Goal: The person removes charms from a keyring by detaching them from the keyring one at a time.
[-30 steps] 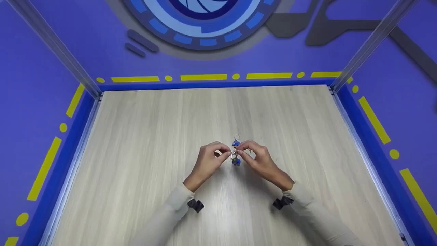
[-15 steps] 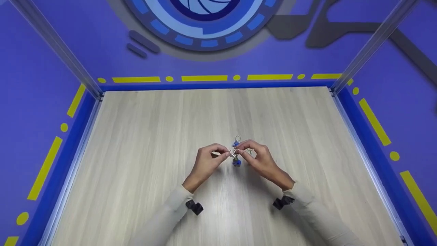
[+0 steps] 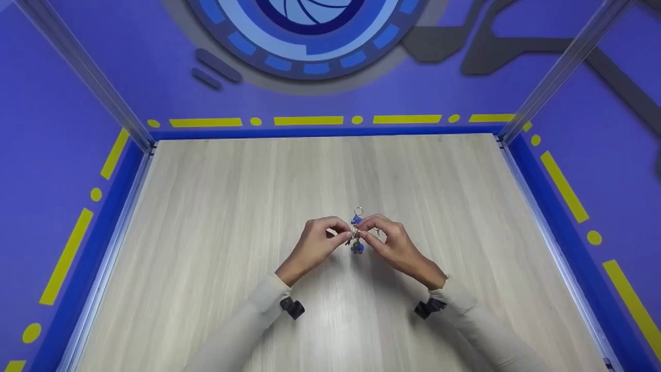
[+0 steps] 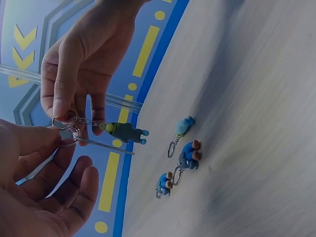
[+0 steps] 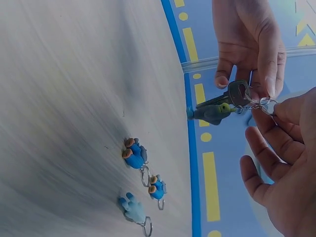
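Observation:
My left hand [image 3: 321,240] and right hand [image 3: 396,245] meet above the table, fingertips nearly touching. Between them they pinch the metal key ring [image 5: 268,105] of a keychain; which loop each hand holds is hard to tell. A short chain joins it to a grey figurine [image 4: 127,132] with a yellow-green head, which hangs below the fingers. A metal key [image 5: 239,93] hangs beside the figurine, seen edge-on in the left wrist view. Fingers partly cover the rings.
Several other figurine keychains lie on the wooden table [image 3: 232,196] beneath the hands: a light blue one [image 5: 133,209], a larger blue one [image 5: 134,156] and a smaller blue one [image 5: 157,189]. Blue-purple walls [image 3: 330,101] with yellow marks enclose the table.
My left fingertips drew slightly left, showing a silver part between the hands, then came back right towards the right fingertips. The right hand has barely moved.

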Action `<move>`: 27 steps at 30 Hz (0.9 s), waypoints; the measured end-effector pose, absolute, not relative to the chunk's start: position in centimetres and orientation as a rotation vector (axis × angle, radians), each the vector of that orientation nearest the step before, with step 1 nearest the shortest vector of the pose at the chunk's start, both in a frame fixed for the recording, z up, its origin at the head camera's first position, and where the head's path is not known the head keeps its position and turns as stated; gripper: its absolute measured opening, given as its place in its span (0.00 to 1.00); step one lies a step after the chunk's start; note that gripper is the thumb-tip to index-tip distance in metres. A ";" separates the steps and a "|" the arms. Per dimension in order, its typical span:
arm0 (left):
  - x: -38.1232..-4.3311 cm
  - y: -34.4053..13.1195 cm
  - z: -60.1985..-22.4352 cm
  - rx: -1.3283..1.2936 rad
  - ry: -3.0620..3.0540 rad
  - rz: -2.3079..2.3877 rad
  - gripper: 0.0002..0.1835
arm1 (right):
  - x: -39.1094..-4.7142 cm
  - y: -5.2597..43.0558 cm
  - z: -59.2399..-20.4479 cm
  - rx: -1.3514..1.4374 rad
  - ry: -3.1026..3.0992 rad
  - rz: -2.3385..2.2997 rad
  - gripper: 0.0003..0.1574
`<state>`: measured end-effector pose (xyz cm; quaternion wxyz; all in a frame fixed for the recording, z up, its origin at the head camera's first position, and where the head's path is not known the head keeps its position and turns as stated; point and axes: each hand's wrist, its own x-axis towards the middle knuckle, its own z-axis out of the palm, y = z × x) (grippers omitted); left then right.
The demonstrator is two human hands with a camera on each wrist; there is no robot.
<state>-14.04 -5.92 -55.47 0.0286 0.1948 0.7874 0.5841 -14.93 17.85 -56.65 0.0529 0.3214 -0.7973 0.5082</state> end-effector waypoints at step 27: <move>-13.8 -6.8 -56.4 0.611 2.333 1.935 0.02 | -15.2 17.9 -56.6 1.008 -2.356 1.579 0.03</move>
